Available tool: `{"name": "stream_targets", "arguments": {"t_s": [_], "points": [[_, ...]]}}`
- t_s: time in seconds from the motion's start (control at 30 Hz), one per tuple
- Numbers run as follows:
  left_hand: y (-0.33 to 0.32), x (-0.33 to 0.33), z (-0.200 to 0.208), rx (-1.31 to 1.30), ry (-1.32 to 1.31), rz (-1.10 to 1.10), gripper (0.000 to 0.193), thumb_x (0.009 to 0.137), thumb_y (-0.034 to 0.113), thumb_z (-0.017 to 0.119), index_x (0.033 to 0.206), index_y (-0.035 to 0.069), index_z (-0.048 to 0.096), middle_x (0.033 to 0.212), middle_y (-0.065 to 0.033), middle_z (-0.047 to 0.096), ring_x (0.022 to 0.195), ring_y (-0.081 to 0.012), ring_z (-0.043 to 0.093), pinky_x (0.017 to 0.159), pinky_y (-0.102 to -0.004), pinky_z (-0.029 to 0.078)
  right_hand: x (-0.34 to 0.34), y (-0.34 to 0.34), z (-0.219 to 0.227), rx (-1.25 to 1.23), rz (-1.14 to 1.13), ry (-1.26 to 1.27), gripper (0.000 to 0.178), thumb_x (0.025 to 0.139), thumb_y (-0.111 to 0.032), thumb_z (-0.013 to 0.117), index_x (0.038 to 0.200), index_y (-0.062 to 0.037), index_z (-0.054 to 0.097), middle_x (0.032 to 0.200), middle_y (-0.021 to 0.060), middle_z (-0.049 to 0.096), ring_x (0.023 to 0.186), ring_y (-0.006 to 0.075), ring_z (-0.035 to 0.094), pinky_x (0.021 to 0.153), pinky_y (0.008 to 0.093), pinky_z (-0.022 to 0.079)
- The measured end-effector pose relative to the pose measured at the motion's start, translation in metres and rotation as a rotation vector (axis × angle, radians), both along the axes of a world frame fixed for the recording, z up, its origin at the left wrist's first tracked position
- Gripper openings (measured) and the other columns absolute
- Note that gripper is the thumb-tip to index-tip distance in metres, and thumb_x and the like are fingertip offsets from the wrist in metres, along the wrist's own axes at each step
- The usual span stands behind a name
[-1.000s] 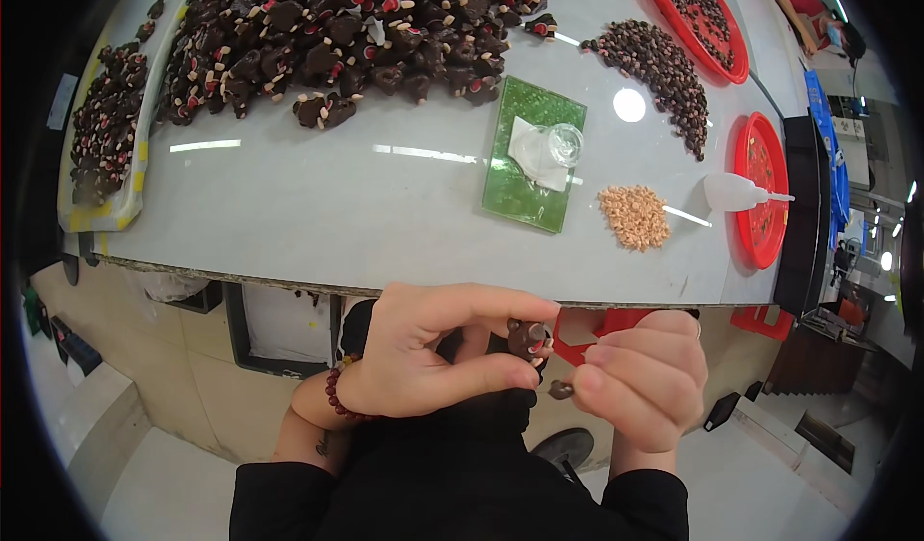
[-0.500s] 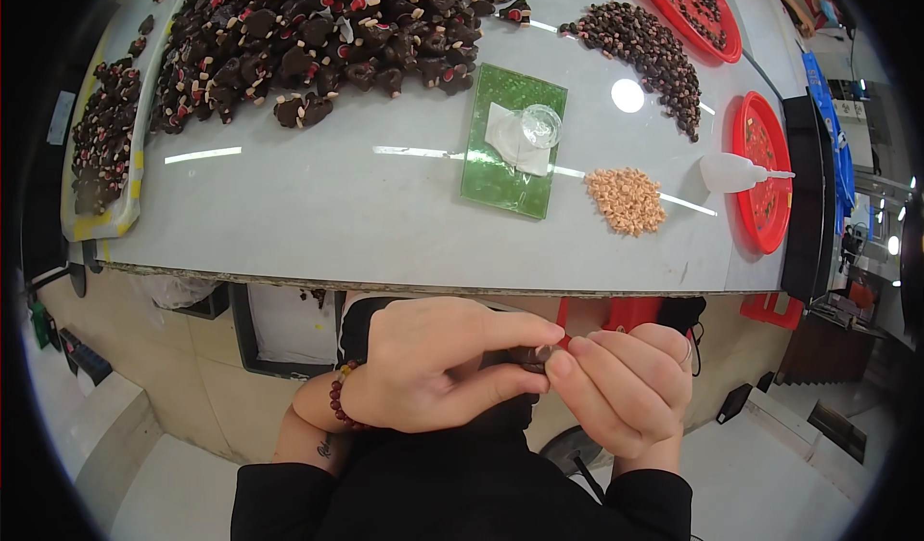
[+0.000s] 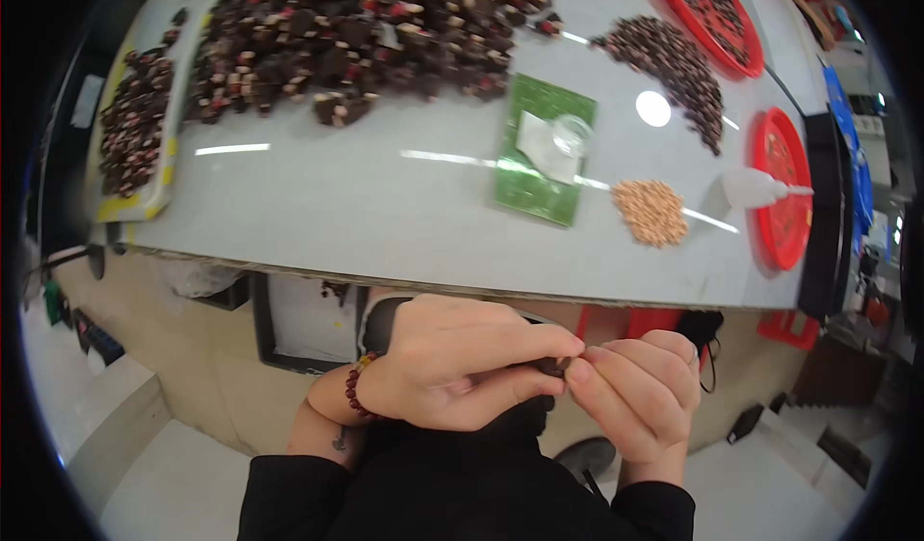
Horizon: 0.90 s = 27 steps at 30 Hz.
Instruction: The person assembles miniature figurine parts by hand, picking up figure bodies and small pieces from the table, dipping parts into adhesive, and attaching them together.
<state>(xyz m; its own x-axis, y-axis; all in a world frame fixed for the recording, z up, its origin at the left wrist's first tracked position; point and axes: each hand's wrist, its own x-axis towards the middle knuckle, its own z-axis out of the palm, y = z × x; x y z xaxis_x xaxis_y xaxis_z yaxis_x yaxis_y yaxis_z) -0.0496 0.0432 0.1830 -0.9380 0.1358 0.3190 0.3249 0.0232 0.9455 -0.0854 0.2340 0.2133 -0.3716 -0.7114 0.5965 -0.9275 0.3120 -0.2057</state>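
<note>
My left hand (image 3: 462, 363) grips a small dark brown piece (image 3: 551, 366) between thumb and forefinger, in front of the table's near edge. My right hand (image 3: 640, 392), its fingers curled, pinches at the same piece's right end. The fingers cover most of it. Beyond them on the table lies a heap of small beige pieces (image 3: 651, 213). Left of that heap is a green rectangular pad (image 3: 536, 194) bearing a folded white paper (image 3: 544, 159) and a small clear cup (image 3: 570, 137). A large heap of dark brown pieces with cream and red parts (image 3: 356, 40) covers the far left.
A pile of small dark pieces (image 3: 674, 69) lies at the back right, near a red tray (image 3: 754, 64). Another red tray (image 3: 791, 204) has a white squeeze bottle (image 3: 754, 190) at its rim. A yellow-marked tray (image 3: 159, 180) of brown pieces stands left.
The whole view has shifted, so the table and my hands appear farther right and slightly lower. Both hands keep their pinch on the brown piece.
</note>
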Motion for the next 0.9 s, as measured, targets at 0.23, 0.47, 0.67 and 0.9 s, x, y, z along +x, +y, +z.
{"name": "stream_targets", "arguments": {"t_s": [0.23, 0.47, 0.67, 0.9], "points": [[-0.143, -0.006, 0.004, -0.675, 0.209, 0.863, 0.015, 0.072, 0.002, 0.069, 0.087, 0.004, 0.069, 0.073, -0.0016, 0.062, 0.058, -0.0067, 0.052, 0.053, -0.0196, 0.039, 0.0, 0.026, -0.011, 0.017, -0.182, -0.073, 0.014, 0.072, -0.006, 0.068, 0.085, -0.0088, 0.065, 0.082, 0.0015, 0.06, 0.07, 0.0173, 0.057, 0.06, 0.0301, 0.042], [-0.228, -0.015, 0.0, -0.919, 0.22, 1.346, 0.023, 0.076, 0.015, 0.073, 0.098, 0.009, 0.069, 0.065, 0.0032, 0.048, 0.055, -0.0072, 0.039, 0.05, -0.0227, 0.034, -0.007, 0.023, -0.035, -0.092, -0.184, -0.116, 0.012, 0.07, -0.003, 0.068, 0.081, -0.0072, 0.065, 0.077, 0.0021, 0.059, 0.065, 0.0177, 0.055, 0.056, 0.0297, 0.04], [-0.099, -0.043, -0.013, -0.854, 0.151, 0.716, 0.022, 0.073, 0.008, 0.072, 0.094, 0.006, 0.064, 0.077, -0.0042, 0.059, 0.063, -0.0138, 0.053, 0.054, -0.0242, 0.041, -0.007, 0.024, -0.031, -0.095, -0.153, -0.114, 0.014, 0.069, -0.003, 0.068, 0.082, -0.0085, 0.065, 0.076, 0.0009, 0.059, 0.063, 0.0166, 0.054, 0.056, 0.0291, 0.039], [-0.088, -0.043, -0.026, -0.788, -0.122, 0.783, 0.031, 0.078, 0.015, 0.071, 0.104, 0.006, 0.058, 0.069, -0.001, 0.046, 0.059, -0.0092, 0.041, 0.051, -0.023, 0.036, -0.013, 0.07, -0.044, -0.224, -0.406, -0.109, 0.016, 0.065, 0.002, 0.067, 0.079, -0.0053, 0.065, 0.071, 0.0041, 0.058, 0.06, 0.0188, 0.054, 0.055, 0.0281, 0.041]]}}
